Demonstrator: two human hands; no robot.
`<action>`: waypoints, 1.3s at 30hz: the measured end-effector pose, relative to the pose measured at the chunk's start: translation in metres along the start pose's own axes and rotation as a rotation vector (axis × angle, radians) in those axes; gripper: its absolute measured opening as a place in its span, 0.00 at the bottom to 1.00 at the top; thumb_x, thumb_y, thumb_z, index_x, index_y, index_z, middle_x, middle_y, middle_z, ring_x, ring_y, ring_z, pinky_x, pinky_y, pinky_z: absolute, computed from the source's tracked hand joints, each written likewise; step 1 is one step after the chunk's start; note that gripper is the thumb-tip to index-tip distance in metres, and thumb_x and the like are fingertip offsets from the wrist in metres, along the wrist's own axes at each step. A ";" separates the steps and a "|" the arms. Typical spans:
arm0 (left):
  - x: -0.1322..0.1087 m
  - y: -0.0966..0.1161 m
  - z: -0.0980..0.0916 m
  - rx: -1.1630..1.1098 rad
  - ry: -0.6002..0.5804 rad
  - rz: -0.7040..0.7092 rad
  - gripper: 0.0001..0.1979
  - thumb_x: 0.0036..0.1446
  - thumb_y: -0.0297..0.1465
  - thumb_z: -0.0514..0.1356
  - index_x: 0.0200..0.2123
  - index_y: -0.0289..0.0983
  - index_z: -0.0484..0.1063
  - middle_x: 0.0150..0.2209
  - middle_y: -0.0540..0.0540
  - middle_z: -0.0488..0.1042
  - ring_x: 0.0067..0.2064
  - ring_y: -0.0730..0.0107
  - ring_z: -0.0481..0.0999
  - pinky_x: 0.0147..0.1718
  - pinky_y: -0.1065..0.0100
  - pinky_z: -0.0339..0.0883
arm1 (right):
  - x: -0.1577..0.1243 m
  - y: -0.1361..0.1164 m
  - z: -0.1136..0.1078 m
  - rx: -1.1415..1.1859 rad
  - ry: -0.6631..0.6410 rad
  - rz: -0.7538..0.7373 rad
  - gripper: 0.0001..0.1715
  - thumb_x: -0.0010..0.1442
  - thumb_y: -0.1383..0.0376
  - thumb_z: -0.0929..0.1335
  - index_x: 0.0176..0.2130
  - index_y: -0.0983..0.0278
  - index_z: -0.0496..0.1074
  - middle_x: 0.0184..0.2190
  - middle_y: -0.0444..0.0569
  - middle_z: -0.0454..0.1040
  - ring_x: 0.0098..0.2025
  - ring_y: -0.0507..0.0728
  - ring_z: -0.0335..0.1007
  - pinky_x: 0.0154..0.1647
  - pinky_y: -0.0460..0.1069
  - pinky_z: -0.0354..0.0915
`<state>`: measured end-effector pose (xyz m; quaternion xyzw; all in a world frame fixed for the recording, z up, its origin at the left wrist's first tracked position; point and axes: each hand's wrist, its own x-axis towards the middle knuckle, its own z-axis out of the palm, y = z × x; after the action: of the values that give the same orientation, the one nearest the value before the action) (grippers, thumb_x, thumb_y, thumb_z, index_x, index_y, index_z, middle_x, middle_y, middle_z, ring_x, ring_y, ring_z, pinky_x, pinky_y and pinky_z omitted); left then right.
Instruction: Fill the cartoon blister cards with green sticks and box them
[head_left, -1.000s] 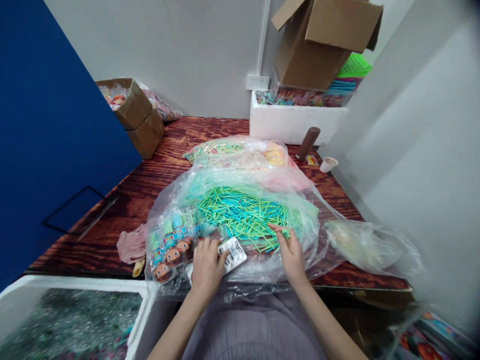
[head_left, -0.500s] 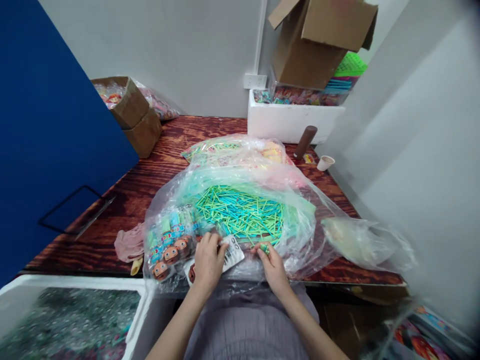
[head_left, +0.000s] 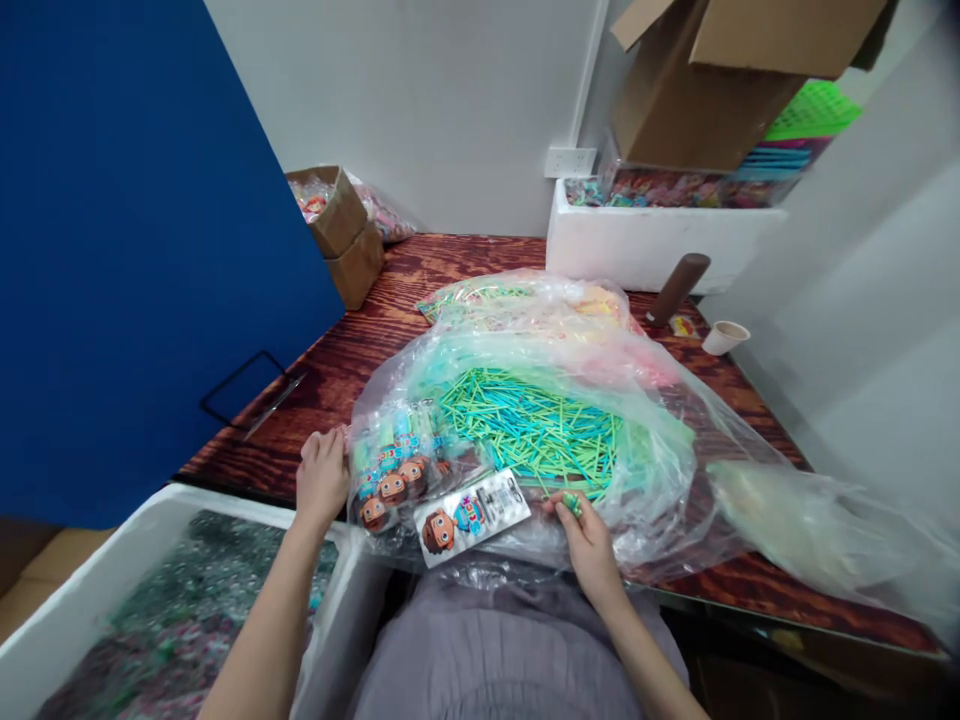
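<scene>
At the left edge of the clear plastic bag, my left hand (head_left: 324, 478) lies closed over the pink cloth (head_left: 346, 432), covering most of it. My right hand (head_left: 589, 530) pinches a small bunch of green sticks (head_left: 572, 503) at the bag's front edge; the fingers hide part of it. A loose heap of green and blue sticks (head_left: 532, 425) fills the middle of the bag. Between my hands, a printed white packet (head_left: 474, 515) with a cartoon face lies flat on the plastic. Several filled cartoon packets (head_left: 394, 480) overlap to its left.
A white foam box (head_left: 345, 600) with wrapped items stands below the table's left edge. Behind the sticks lies another bag (head_left: 517, 300). A brown bottle (head_left: 679, 290), paper cup (head_left: 725, 338) and white foam box (head_left: 652, 240) are at back right. A blue panel (head_left: 150, 250) borders the left.
My left hand has left the white packet and moved left onto the pink cloth, uncovering the packet's print. My right hand keeps its pinch. The view has turned left.
</scene>
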<state>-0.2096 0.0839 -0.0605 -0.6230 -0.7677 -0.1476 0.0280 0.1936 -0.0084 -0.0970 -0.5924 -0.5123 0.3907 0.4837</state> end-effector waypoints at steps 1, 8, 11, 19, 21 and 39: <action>0.002 -0.008 0.010 0.017 -0.020 0.025 0.22 0.63 0.30 0.47 0.57 0.32 0.68 0.59 0.37 0.69 0.63 0.52 0.61 0.58 0.55 0.58 | 0.000 0.000 0.000 0.001 0.002 0.002 0.13 0.64 0.56 0.63 0.38 0.61 0.71 0.37 0.50 0.78 0.40 0.59 0.72 0.43 0.50 0.63; 0.004 -0.023 0.023 0.069 0.020 0.024 0.23 0.65 0.33 0.43 0.52 0.31 0.73 0.55 0.32 0.72 0.55 0.49 0.70 0.49 0.57 0.64 | 0.000 0.001 0.002 0.022 0.027 0.010 0.11 0.64 0.57 0.63 0.38 0.61 0.70 0.35 0.49 0.78 0.38 0.58 0.73 0.43 0.50 0.64; 0.008 -0.027 0.021 0.127 0.055 0.043 0.21 0.65 0.36 0.46 0.49 0.33 0.74 0.52 0.35 0.74 0.49 0.51 0.73 0.42 0.61 0.64 | 0.000 0.000 0.003 0.039 0.023 0.014 0.11 0.64 0.57 0.63 0.38 0.61 0.70 0.35 0.48 0.78 0.38 0.58 0.73 0.42 0.49 0.64; 0.010 -0.016 0.018 0.329 0.116 0.137 0.24 0.66 0.40 0.41 0.32 0.35 0.72 0.36 0.36 0.75 0.40 0.52 0.70 0.35 0.62 0.58 | 0.000 -0.004 0.002 0.039 0.014 0.005 0.11 0.64 0.57 0.63 0.37 0.61 0.69 0.36 0.48 0.78 0.38 0.57 0.72 0.42 0.49 0.64; 0.012 -0.017 0.019 0.288 0.090 0.141 0.22 0.65 0.37 0.41 0.31 0.35 0.71 0.35 0.36 0.74 0.39 0.52 0.70 0.36 0.61 0.59 | 0.000 -0.004 0.001 0.060 0.011 0.004 0.11 0.64 0.57 0.62 0.38 0.61 0.69 0.36 0.48 0.78 0.38 0.57 0.72 0.43 0.49 0.64; -0.093 0.177 0.013 -0.339 -0.109 0.597 0.16 0.60 0.38 0.57 0.49 0.39 0.71 0.45 0.39 0.74 0.47 0.53 0.73 0.46 0.56 0.66 | 0.001 -0.007 0.001 0.108 0.033 -0.010 0.09 0.64 0.58 0.64 0.37 0.60 0.70 0.32 0.45 0.77 0.36 0.56 0.73 0.40 0.48 0.65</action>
<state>-0.0167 0.0308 -0.0606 -0.8229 -0.5164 -0.2247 -0.0751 0.1915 -0.0076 -0.0902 -0.5694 -0.4853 0.4055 0.5253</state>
